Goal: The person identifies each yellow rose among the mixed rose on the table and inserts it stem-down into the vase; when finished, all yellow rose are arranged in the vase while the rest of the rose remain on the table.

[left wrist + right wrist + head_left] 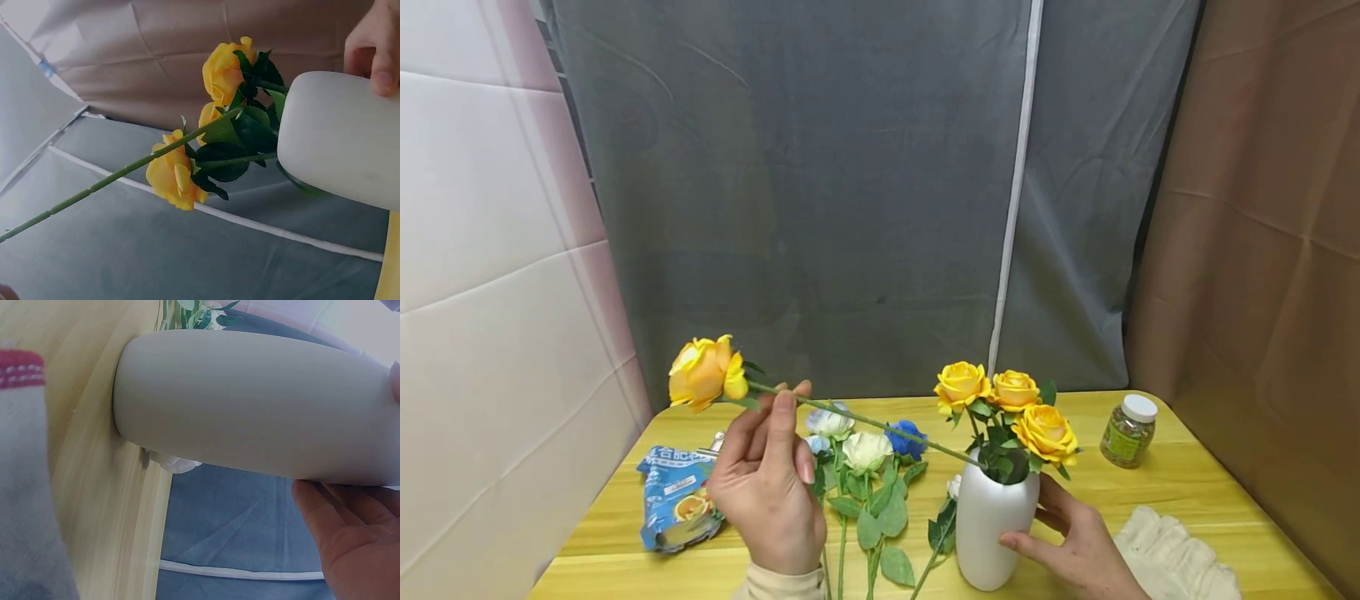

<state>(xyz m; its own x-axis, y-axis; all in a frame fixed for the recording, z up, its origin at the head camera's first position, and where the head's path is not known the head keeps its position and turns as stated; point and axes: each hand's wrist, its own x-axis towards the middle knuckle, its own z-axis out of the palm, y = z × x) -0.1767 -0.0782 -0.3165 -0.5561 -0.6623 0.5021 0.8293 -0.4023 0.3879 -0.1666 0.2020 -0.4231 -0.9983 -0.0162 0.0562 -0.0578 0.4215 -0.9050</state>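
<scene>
On table, blue packet [673, 496] with unreadable print, labelled jar [1128, 431]

Vase standing near the bench's front, flowers lying to its left

The vase [992, 521] is sitting on the bench [1187, 483] with roses [1011, 408] in it; loose flowers [865, 467] are lying left of it, a packet [673, 496] further left, a jar [1129, 430] behind right, a cloth [1176, 558] at right.

Head cam sits up high, looking forward and down over the table at both hands and the grey curtain behind. Left wrist cam looks out from below that hand, along the rose stem [125, 169] toward the white vase [340, 140]. Right wrist cam is jammed right beside the palm, super close. All three share the vase.
</scene>
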